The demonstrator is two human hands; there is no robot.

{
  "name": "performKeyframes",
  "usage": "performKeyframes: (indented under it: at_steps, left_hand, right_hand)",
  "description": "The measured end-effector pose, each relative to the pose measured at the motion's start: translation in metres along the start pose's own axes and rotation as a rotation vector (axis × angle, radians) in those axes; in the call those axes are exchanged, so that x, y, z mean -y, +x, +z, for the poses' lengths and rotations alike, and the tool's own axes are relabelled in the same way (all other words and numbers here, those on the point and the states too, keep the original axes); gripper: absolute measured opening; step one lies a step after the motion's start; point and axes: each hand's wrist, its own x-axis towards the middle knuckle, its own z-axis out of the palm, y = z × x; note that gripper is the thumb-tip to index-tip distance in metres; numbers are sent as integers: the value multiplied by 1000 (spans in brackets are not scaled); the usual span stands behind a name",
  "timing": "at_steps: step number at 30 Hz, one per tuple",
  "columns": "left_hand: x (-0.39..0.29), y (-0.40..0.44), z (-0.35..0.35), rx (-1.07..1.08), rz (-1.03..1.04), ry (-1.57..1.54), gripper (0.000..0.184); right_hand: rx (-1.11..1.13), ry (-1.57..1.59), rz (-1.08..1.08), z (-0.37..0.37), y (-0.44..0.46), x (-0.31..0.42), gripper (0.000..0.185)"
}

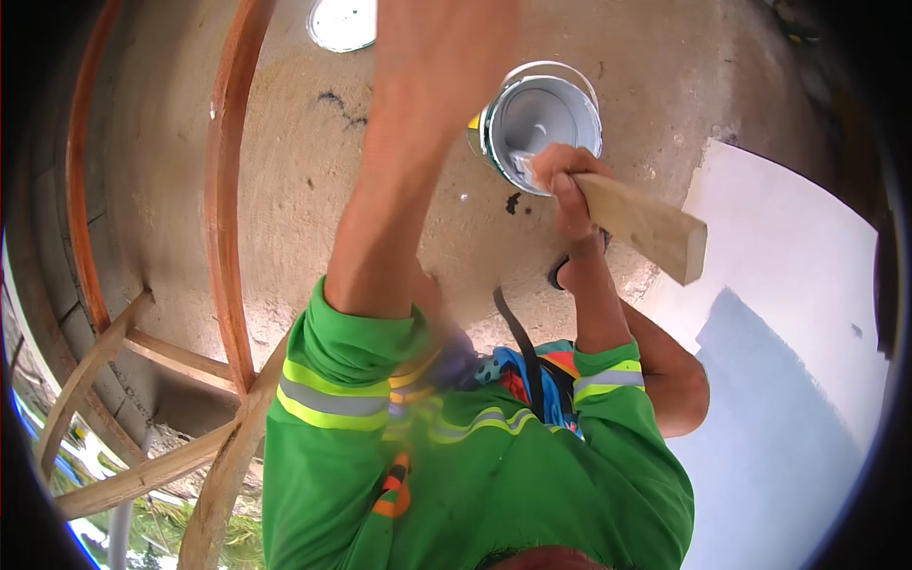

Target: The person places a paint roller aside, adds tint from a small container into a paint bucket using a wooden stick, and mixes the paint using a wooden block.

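Right hand point(568, 185): grip closed round a flat wooden piece point(646, 226) at the near rim of the bucket point(556, 114), hiding part of it. Bucket's on the floor point(294, 142). Left hand point(456, 43) blurred, cut off by top edge; can't tell grip. White disc point(344, 21) beyond. Timber frame point(228, 190) blocks left side; white-and-blue surface point(769, 237) right.

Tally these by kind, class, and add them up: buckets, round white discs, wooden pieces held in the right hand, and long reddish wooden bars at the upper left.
Bucket: 1
Round white disc, cut off by the top edge: 1
Wooden piece in the right hand: 1
Reddish wooden bars: 2
Total: 5
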Motion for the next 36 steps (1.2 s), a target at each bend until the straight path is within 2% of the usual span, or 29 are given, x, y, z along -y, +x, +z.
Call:
performKeyframes:
  at_steps: [1,2,4,6,8,9,10,11,12,14,17,19,22,25,28,31,34,36]
  left_hand:
    - [-1,1,-7,-17,28,12,53]
    - [5,6,-20,-21,89,25,53]
    - [8,10,-24,-72,136,86,55]
    - [9,13,-18,-133,118,161,56]
    - [15,17,-14,-131,125,194,56]
    - [17,18,-11,-128,126,196,56]
    - [20,20,-9,-126,128,199,56]
    - [22,21,-6,-136,120,199,56]
    - [26,26,-11,-124,126,195,54]
    - [36,37,-33,-78,144,186,49]
    - [43,41,-48,-55,110,174,47]
    - [42,38,-41,-28,100,207,47]
    - [45,33,-21,18,173,285,46]
    - [44,31,-9,-12,180,361,44]
    - [36,25,7,-46,196,366,51]
    - [31,21,10,-25,202,357,50]
    - [35,23,2,31,176,285,48]
    - [47,35,0,20,203,269,46]
  right_hand:
    - [43,15,-4,-11,-9,2,15]
    - [-37,149,-22,-23,-4,-6,15]
    - [-255,165,46,-49,25,-29,12]
    - [-352,93,99,-51,64,-57,14]
    - [-441,27,-131,-7,86,-54,12]
    - [-373,-4,-180,11,83,-28,11]
    - [-345,52,-11,22,64,-12,11]
    - [-232,93,20,22,42,-7,10]
    - [-110,181,-67,11,19,-17,8]
    - [12,47,11,-17,-9,-1,6]
    - [-170,188,47,-44,13,-18,5]
    - [-443,117,89,-36,52,-46,7]
    - [-397,203,12,-9,66,-34,6]
    - [-98,204,43,-12,15,-17,5]
    - [-29,-27,133,-30,9,18,8]
    - [-60,224,-186,-46,28,22,9]
    - [34,261,-255,-53,48,28,11]
    - [83,143,-213,-54,57,26,12]
